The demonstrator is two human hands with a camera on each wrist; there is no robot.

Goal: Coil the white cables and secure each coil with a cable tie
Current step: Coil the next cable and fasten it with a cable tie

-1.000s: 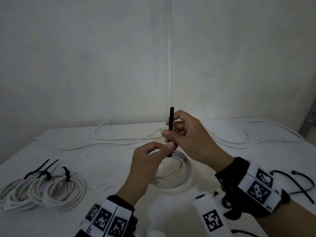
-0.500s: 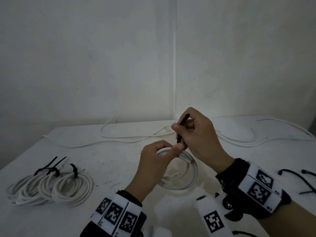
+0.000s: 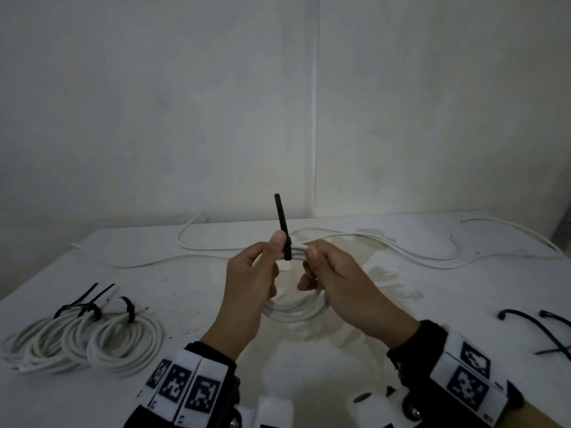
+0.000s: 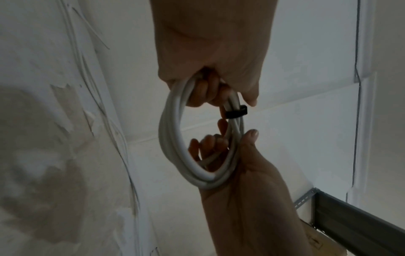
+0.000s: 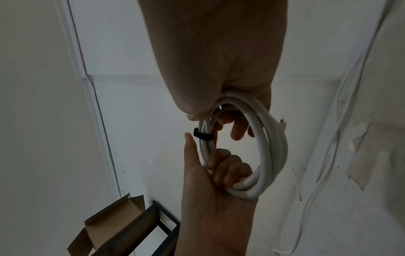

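A white cable coil (image 3: 296,307) is held up over the table between both hands. My left hand (image 3: 256,273) grips its upper left part, with the thumb beside the black cable tie (image 3: 286,247). My right hand (image 3: 333,273) grips the coil just right of the tie. The tie is looped round the strands at the top and its tail stands straight up. In the left wrist view the coil (image 4: 171,138) hangs from my curled fingers and the tie (image 4: 235,113) sits between the two hands. The right wrist view shows the coil (image 5: 269,147) and the tie (image 5: 202,136) likewise.
Three tied coils (image 3: 92,335) lie at the table's left. Loose white cables (image 3: 432,257) run along the back. Spare black ties (image 3: 540,329) lie at the right edge. A cardboard box (image 5: 114,225) and a dark metal frame (image 4: 355,220) stand beyond the table.
My right hand has let go of the tie's tail and taken hold of the coil. The coil has risen off the table, and the tail now stands free and upright.
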